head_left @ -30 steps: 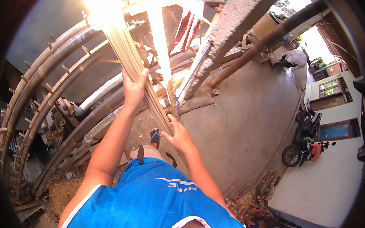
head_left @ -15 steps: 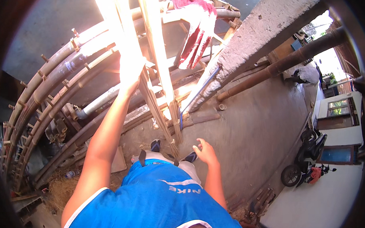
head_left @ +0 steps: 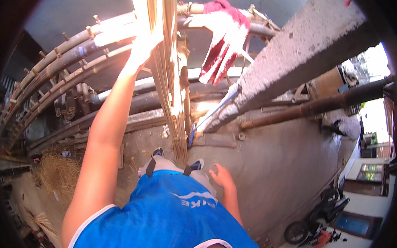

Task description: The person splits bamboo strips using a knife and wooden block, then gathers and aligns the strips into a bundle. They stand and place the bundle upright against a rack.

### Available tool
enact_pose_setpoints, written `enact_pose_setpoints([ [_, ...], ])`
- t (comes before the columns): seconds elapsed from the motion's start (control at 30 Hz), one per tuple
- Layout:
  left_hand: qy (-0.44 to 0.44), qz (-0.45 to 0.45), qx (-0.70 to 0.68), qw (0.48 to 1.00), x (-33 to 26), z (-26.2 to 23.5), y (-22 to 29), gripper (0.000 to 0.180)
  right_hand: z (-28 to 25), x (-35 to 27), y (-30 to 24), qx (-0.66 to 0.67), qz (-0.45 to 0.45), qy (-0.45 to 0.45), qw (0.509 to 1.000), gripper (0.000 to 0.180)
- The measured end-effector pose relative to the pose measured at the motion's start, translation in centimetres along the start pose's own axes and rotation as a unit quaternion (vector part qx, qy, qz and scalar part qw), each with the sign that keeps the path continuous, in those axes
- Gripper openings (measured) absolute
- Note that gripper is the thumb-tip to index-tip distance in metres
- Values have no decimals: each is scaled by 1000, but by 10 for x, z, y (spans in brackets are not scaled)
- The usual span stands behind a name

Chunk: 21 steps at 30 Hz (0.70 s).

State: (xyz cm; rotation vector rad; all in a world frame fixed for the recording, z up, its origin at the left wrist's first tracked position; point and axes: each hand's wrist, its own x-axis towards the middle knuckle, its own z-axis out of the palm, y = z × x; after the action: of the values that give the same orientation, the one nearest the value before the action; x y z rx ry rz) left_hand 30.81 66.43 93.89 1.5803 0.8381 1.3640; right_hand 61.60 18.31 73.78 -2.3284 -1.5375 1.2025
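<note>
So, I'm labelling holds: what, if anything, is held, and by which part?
The left grip seems to hold the bundle of thin strips at its left side, well above the lower end; glare hides the contact. The right grip holds nothing.

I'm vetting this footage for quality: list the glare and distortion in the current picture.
Head view: glare bleaches the left hand and parts of the long strips; head view: the red cloth is partly washed out; head view: bamboo poles look bowed, rim dark.

Workshop: pegged bamboo rack [head_left: 68, 57], long strips [head_left: 164, 79] (straw heap [head_left: 56, 175], too).
</note>
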Motion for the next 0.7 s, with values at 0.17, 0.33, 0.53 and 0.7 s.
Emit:
enact_pose_setpoints([
  [0.17, -72, 22, 68, 995, 0, -23, -14, 40, -31, 27, 5, 2, -15, 11, 1000, 53],
  [0.33, 162, -15, 168, 972, -53, -35, -83, 37, -45, 71, -37, -12, -47, 45, 998, 53],
  [0.53, 2, -97, -55, 994, -58, -22, -133, 67, -54, 129, -158, -42, -158, 70, 984, 48],
  [0.7, 43, -68, -20, 997, -62, -14, -112, 39, -71, 164, -257, 28, -218, 84, 972, 41],
])
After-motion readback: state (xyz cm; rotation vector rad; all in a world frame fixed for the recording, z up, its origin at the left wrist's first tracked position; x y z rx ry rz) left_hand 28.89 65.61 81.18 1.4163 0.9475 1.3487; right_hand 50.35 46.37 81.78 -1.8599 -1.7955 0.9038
